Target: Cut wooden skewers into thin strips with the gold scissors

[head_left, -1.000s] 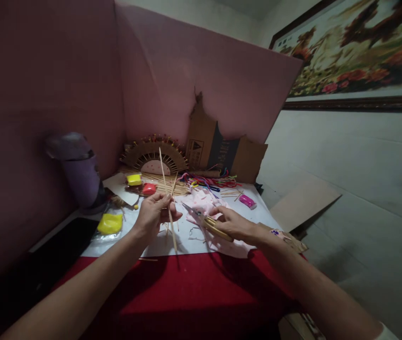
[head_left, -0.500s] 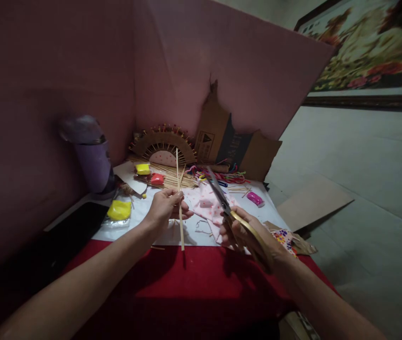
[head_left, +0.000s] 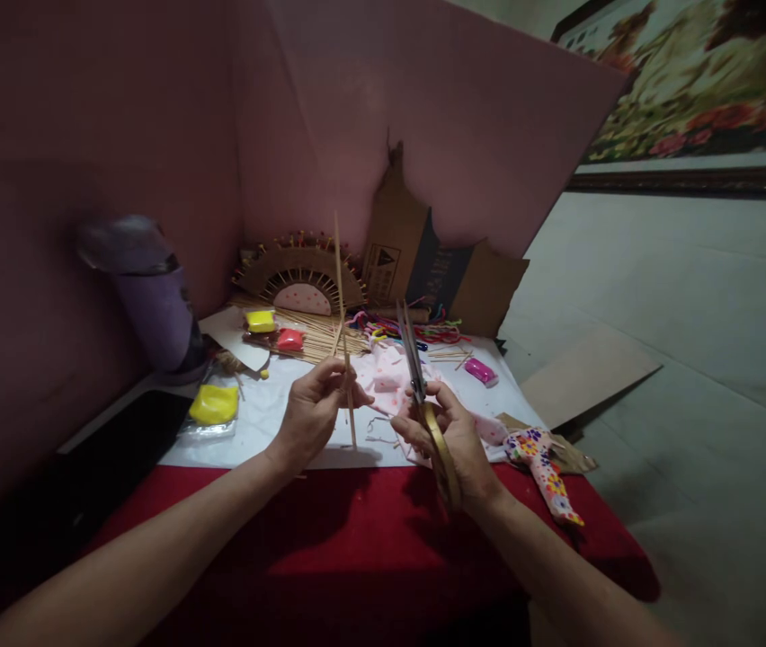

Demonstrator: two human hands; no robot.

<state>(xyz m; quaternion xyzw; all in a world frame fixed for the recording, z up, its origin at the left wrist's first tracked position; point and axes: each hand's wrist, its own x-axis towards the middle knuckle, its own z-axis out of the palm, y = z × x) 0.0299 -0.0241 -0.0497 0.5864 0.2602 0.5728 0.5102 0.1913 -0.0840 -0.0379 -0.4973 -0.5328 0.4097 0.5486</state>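
Observation:
My left hand (head_left: 314, 412) pinches thin bamboo sticks (head_left: 339, 283); one stands nearly upright, its tip well above the fingers and its lower end below them. A shorter piece slants beside it at the fingers. In my right hand (head_left: 465, 442) is a pair of scissors (head_left: 411, 355) with gold handles, blades pointing up and away, slightly apart. The blades are clear of the sticks. Behind both hands lies a pink spotted cloth (head_left: 387, 373), and a pile of bamboo sticks (head_left: 329, 334) spreads farther back.
A cardboard fan shape (head_left: 258, 277) and torn cardboard (head_left: 416, 261) lean at the back. Yellow clay (head_left: 214, 404), red clay (head_left: 289, 339) and a magenta packet (head_left: 481, 371) lie around. A purple tumbler (head_left: 157, 314) stands left; floral fabric (head_left: 545, 467) hangs at the right edge.
The long stick now reaches higher above my left hand. The scissors have swung more upright and come left, nearer the sticks. The view has shifted slightly, showing more floral fabric.

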